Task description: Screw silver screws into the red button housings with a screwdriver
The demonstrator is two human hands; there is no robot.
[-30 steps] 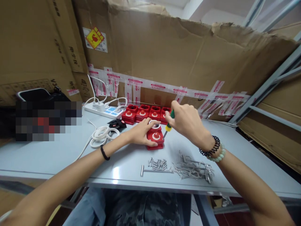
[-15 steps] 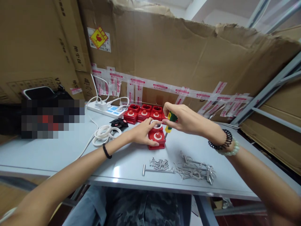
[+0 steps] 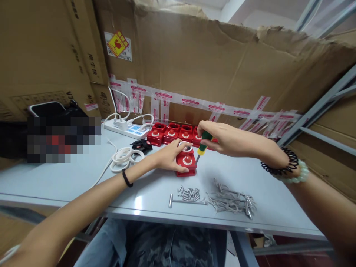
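On the table sits a red device (image 3: 187,159) with a round red knob and a white ring at its back end. My left hand (image 3: 171,155) grips it from the left, the thumb along its near side and the fingers at the white ring. My right hand (image 3: 213,136) is closed around a green and yellow screwdriver (image 3: 202,147). The tilted shaft points down, its tip at the right edge of the red device. Near the front lie a pile of small screws (image 3: 189,194) and a metal T-shaped tool (image 3: 183,201).
Several similar red devices (image 3: 155,135) line up at the back by a power strip (image 3: 126,129). White rings (image 3: 122,155) and a black packet (image 3: 141,145) lie left. More metal T-shaped parts (image 3: 233,200) are heaped front right. Cardboard (image 3: 194,66) stands behind.
My right hand and forearm have shifted to the right, and the screwdriver handle has moved with them, its tip still at the device. My left hand is nearly unmoved.
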